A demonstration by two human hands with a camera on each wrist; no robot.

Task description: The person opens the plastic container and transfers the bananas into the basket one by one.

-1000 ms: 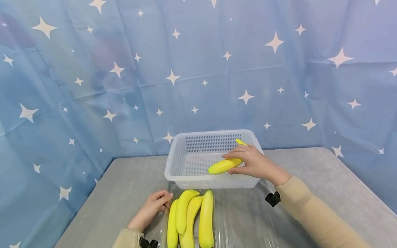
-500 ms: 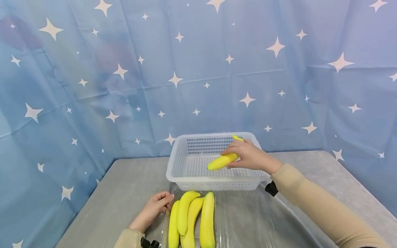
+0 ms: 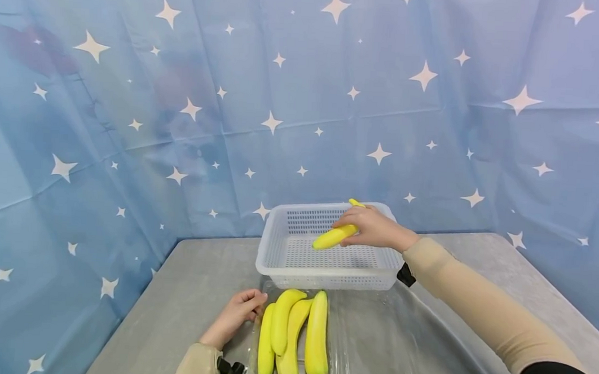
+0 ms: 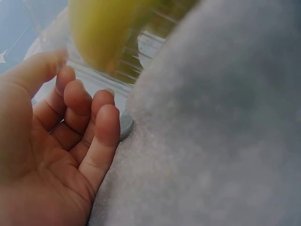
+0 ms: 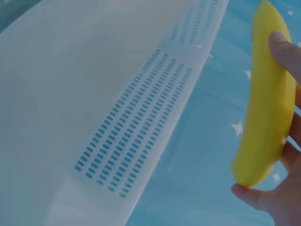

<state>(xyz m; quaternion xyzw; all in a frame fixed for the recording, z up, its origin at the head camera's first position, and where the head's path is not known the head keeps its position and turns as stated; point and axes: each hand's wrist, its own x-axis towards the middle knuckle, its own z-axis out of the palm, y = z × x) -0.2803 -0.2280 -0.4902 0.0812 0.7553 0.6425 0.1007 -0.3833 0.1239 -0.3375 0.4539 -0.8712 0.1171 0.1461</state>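
Observation:
My right hand [image 3: 376, 228] grips a yellow banana [image 3: 333, 238] over the white slotted plastic basket [image 3: 325, 280]. In the right wrist view, fingers and thumb wrap the banana [image 5: 268, 103] from the right, with the basket's slotted wall [image 5: 136, 127] beside it. My left hand [image 3: 237, 313] is at the left edge of a clear plastic clamshell box [image 3: 378, 338], its thumb and forefinger pinching the rim. Several bananas [image 3: 317, 340] lie side by side in the box's left half. The left wrist view shows one blurred banana end [image 4: 96, 37] just beyond the fingertips.
The basket stands at the back of the grey table [image 3: 214, 261], directly behind the clear box. The box's right half lies flat on the table. A blue curtain with white stars [image 3: 303, 119] hangs close behind the table and along both sides.
The right hand has lifted the banana a little higher and slightly left over the basket. The left hand and the bananas in the box keep their places; the head view has shifted slightly.

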